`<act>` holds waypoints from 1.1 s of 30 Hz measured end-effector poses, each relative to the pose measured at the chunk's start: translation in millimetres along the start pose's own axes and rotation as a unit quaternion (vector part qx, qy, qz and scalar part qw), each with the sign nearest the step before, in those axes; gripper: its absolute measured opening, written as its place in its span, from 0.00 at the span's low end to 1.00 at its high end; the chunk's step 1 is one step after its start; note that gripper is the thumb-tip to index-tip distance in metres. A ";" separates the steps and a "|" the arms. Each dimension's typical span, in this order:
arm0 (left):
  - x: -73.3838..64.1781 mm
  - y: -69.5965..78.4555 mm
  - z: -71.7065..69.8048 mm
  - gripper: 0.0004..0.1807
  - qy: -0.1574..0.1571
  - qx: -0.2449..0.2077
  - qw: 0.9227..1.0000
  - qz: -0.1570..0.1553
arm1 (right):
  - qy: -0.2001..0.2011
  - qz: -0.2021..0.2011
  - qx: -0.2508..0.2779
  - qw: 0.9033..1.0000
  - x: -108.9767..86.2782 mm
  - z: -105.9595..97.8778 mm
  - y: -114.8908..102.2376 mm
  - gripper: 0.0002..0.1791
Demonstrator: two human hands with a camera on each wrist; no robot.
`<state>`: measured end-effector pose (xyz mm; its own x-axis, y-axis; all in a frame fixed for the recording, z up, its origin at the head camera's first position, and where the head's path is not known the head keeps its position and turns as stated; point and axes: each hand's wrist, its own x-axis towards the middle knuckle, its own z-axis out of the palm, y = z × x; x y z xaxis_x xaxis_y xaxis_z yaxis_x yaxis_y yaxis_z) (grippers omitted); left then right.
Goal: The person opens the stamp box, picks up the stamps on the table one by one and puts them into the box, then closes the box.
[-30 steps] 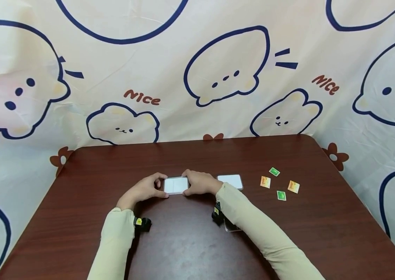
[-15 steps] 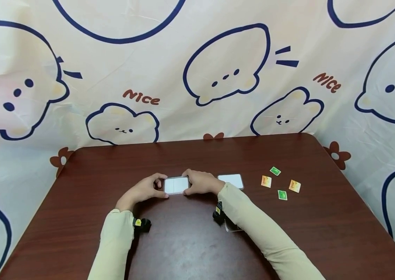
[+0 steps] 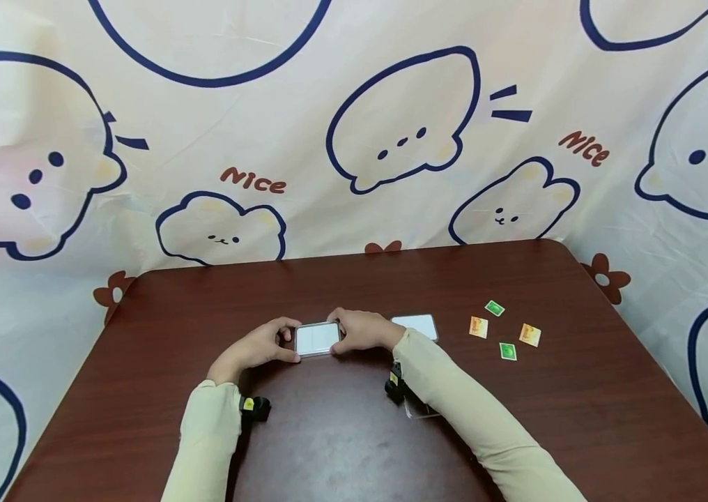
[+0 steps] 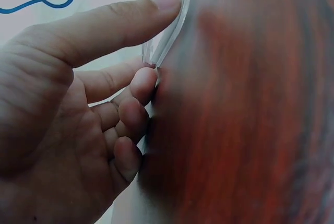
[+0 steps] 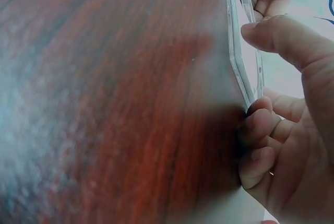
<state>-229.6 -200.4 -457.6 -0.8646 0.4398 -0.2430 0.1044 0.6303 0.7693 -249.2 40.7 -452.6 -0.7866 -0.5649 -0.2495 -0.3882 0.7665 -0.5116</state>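
Between both hands is a small rectangular clear plastic case [image 3: 318, 339] with a white panel inside, close over the table. My left hand [image 3: 258, 344] pinches its left end, thumb on the near side and index finger on the far side. My right hand [image 3: 363, 330] pinches the right end in the same manner. In the left wrist view, the thumb [image 4: 167, 2] presses the case's edge while the other fingers curl below its corner. From the right wrist view, the case [image 5: 241, 51] shows two clear layers with a narrow gap between them, around the white panel.
A second white rectangular case [image 3: 418, 325] lies just beyond the right wrist. Under the right forearm, a clear-edged flat piece [image 3: 419, 411] is partly hidden. Small orange cards [image 3: 479, 327] and green cards [image 3: 507, 351] lie on the right of the brown table [image 3: 329, 439]. A printed cloth [image 3: 304, 139] hangs behind.
Both hands keep their grip on the clear case, which stays in nearly the same place. The head view has tilted slightly, so the scene sits a little lower at the left.
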 end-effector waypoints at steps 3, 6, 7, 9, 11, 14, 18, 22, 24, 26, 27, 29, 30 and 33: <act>0.9 -0.8 2.4 0.34 0.000 -0.004 1.000 -0.001 | -0.003 -0.001 0.009 1.000 -1.8 0.5 2.3 0.34; 1.4 -1.1 4.7 0.33 -0.004 0.000 1.000 -0.002 | -0.009 -0.009 0.029 1.000 -3.8 1.1 6.0 0.33; 1.6 -1.3 5.2 0.32 -0.004 0.002 1.000 -0.002 | -0.010 -0.013 0.041 0.999 -4.7 0.9 7.2 0.33; 2.3 -1.5 6.0 0.31 -0.004 0.009 1.000 -0.001 | -0.013 -0.021 0.066 0.998 -6.4 0.6 10.4 0.33; 3.2 -1.4 6.2 0.31 -0.001 0.015 1.000 0.000 | -0.014 -0.028 0.085 0.996 -8.2 0.0 13.2 0.32; 4.5 -1.1 5.4 0.30 0.003 0.021 1.000 -0.001 | -0.014 -0.037 0.098 0.994 -11.4 -0.7 16.2 0.31; 5.6 -0.5 4.6 0.30 0.006 0.022 1.000 -0.004 | -0.013 -0.045 0.090 0.995 -16.1 -0.4 16.2 0.30; 7.3 0.7 3.6 0.29 0.009 0.020 1.000 -0.004 | -0.015 -0.051 0.083 0.995 -21.1 -0.2 13.3 0.31; 8.3 2.3 2.6 0.29 0.010 0.021 1.000 0.000 | -0.014 -0.055 0.075 0.996 -25.5 -0.8 11.2 0.31; 8.6 3.8 1.7 0.29 0.010 0.024 1.000 0.002 | -0.018 -0.062 0.070 0.995 -31.7 -1.4 8.0 0.31; 8.4 4.1 1.3 0.28 0.011 0.026 1.000 0.001 | -0.021 -0.067 0.069 0.995 -35.1 -1.4 6.1 0.31; 7.3 3.3 1.1 0.28 0.013 0.027 1.000 0.000 | -0.026 -0.076 0.064 0.995 -42.2 -0.2 2.4 0.30; 6.6 2.6 1.1 0.28 0.014 0.026 1.000 -0.001 | -0.030 -0.080 0.060 0.994 -45.8 0.2 0.1 0.30; 4.8 0.8 0.5 0.28 0.015 0.024 1.000 -0.002 | -0.041 -0.086 0.046 0.994 -55.0 2.9 -5.5 0.29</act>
<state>-233.4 -197.4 -458.5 -0.8791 0.4191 -0.2271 0.1247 0.6620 0.7391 -202.5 66.7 -438.4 -0.6693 -0.7108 -0.2163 -0.4649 0.6277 -0.6244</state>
